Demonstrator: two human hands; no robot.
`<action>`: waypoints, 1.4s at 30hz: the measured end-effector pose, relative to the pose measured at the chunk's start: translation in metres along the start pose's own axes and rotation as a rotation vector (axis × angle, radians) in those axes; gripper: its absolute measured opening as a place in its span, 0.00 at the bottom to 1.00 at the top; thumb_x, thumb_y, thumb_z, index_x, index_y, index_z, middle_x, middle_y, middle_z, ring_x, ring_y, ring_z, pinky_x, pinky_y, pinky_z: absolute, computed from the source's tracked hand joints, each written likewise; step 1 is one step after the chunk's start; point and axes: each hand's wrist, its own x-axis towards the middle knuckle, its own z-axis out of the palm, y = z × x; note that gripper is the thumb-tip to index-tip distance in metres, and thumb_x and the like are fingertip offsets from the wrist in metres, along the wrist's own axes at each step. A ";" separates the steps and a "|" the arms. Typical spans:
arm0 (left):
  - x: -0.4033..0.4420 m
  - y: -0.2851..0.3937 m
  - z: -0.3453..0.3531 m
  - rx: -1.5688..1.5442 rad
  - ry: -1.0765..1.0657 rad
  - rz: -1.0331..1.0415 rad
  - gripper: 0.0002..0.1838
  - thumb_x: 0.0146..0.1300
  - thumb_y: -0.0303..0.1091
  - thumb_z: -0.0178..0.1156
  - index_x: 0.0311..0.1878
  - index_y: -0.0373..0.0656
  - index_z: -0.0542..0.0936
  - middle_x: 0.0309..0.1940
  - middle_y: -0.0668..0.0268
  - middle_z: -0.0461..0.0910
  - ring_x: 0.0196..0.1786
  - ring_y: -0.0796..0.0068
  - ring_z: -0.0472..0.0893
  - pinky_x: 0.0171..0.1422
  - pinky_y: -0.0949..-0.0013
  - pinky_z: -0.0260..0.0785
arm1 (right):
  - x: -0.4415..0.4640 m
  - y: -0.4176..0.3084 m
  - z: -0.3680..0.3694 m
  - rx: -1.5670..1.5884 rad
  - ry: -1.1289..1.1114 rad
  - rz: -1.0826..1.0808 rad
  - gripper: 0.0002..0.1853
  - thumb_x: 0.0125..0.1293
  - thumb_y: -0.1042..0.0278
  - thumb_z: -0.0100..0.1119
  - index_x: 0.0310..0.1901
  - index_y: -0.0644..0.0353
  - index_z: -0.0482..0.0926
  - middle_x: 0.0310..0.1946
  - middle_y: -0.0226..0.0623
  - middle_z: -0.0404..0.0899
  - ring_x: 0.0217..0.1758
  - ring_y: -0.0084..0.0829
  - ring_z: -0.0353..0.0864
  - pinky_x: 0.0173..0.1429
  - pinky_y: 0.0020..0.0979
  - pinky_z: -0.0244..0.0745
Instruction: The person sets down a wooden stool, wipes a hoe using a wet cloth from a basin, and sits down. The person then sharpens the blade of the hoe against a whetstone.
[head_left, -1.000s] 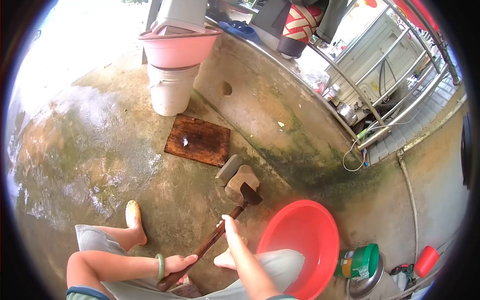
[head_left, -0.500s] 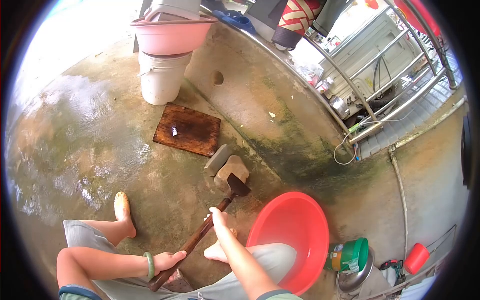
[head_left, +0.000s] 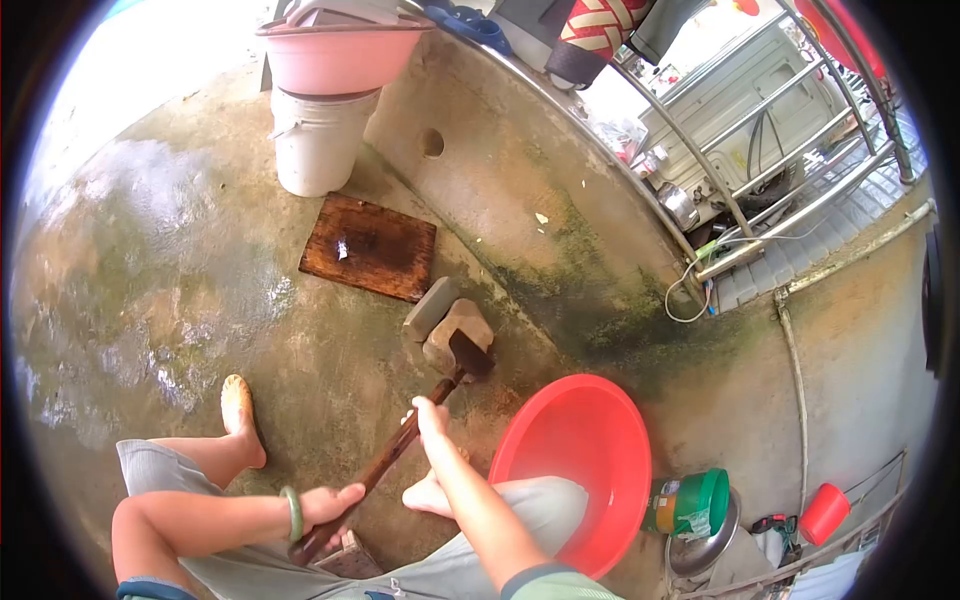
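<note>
I hold a tool with a brown wooden handle (head_left: 385, 458) and a broad dark metal blade (head_left: 470, 355); its exact kind is unclear. My left hand (head_left: 330, 504), below a green bangle (head_left: 293, 512), is closed round the lower end of the handle. Further up, close to the head, my right hand (head_left: 429, 419) is closed round it too. The blade lies over a rough tan stone (head_left: 445, 347), and whether it touches is hard to tell. Against that stone leans a grey rectangular block (head_left: 431, 309).
A wet wooden board (head_left: 368, 247) lies beyond the stones. The large red basin (head_left: 620, 450) stands by my right leg, with a green bucket (head_left: 712, 502) beside it. At the back, a pink basin (head_left: 345, 62) sits on a white bucket (head_left: 322, 150). Metal railings (head_left: 740, 185) run along the right.
The whole view has shifted slightly. The blade has turned a little and sits further over the stone. Both hands keep their grip on the handle.
</note>
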 end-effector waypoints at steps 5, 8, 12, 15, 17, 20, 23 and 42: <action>0.015 0.056 -0.020 -0.055 -0.046 0.055 0.27 0.64 0.60 0.42 0.29 0.42 0.67 0.16 0.65 0.69 0.16 0.71 0.71 0.20 0.65 0.69 | 0.053 -0.036 0.018 -0.060 0.032 0.031 0.11 0.50 0.72 0.56 0.30 0.69 0.67 0.19 0.41 0.70 0.19 0.35 0.74 0.25 0.37 0.74; -0.001 0.033 -0.001 -0.077 -0.052 0.036 0.27 0.64 0.60 0.41 0.29 0.41 0.67 0.17 0.64 0.69 0.17 0.71 0.72 0.20 0.64 0.69 | 0.023 -0.026 0.007 -0.036 -0.033 0.041 0.12 0.50 0.69 0.57 0.31 0.69 0.69 0.18 0.40 0.71 0.19 0.35 0.74 0.25 0.37 0.74; -0.012 0.000 0.004 -0.033 -0.075 0.011 0.30 0.61 0.63 0.45 0.36 0.39 0.68 0.19 0.60 0.70 0.18 0.67 0.74 0.21 0.64 0.70 | -0.002 0.002 -0.004 -0.030 -0.021 0.034 0.12 0.49 0.71 0.58 0.30 0.70 0.69 0.18 0.42 0.71 0.19 0.37 0.75 0.24 0.37 0.76; 0.021 0.019 -0.014 -0.006 -0.024 0.002 0.29 0.62 0.62 0.44 0.33 0.39 0.68 0.18 0.61 0.70 0.17 0.69 0.73 0.19 0.63 0.69 | 0.034 -0.002 0.006 0.015 -0.006 0.015 0.11 0.50 0.72 0.57 0.30 0.68 0.68 0.18 0.41 0.71 0.19 0.36 0.74 0.25 0.36 0.76; 0.023 0.037 -0.021 0.028 0.000 0.037 0.29 0.62 0.62 0.43 0.32 0.39 0.68 0.18 0.61 0.71 0.17 0.69 0.73 0.19 0.63 0.70 | 0.042 -0.026 0.017 0.013 0.012 -0.007 0.10 0.50 0.72 0.56 0.28 0.68 0.67 0.18 0.40 0.70 0.18 0.35 0.73 0.24 0.37 0.74; 0.017 0.044 -0.010 -0.037 -0.050 0.059 0.28 0.63 0.61 0.42 0.28 0.42 0.67 0.16 0.65 0.69 0.17 0.71 0.72 0.22 0.65 0.69 | 0.045 -0.027 0.010 0.028 -0.059 -0.015 0.09 0.49 0.73 0.56 0.26 0.68 0.67 0.17 0.40 0.70 0.17 0.35 0.72 0.23 0.38 0.73; 0.002 -0.002 0.004 -0.033 -0.077 -0.017 0.29 0.61 0.62 0.45 0.31 0.40 0.68 0.18 0.61 0.71 0.18 0.69 0.74 0.21 0.63 0.70 | 0.005 0.002 -0.008 0.029 -0.071 0.021 0.10 0.50 0.72 0.57 0.30 0.67 0.67 0.17 0.40 0.70 0.17 0.35 0.73 0.24 0.37 0.75; 0.015 0.003 -0.013 0.020 -0.077 -0.017 0.29 0.62 0.62 0.43 0.30 0.39 0.69 0.18 0.62 0.71 0.17 0.69 0.73 0.20 0.64 0.69 | 0.013 0.001 -0.006 -0.004 -0.006 0.034 0.10 0.50 0.71 0.57 0.29 0.69 0.69 0.20 0.42 0.71 0.20 0.38 0.75 0.26 0.39 0.76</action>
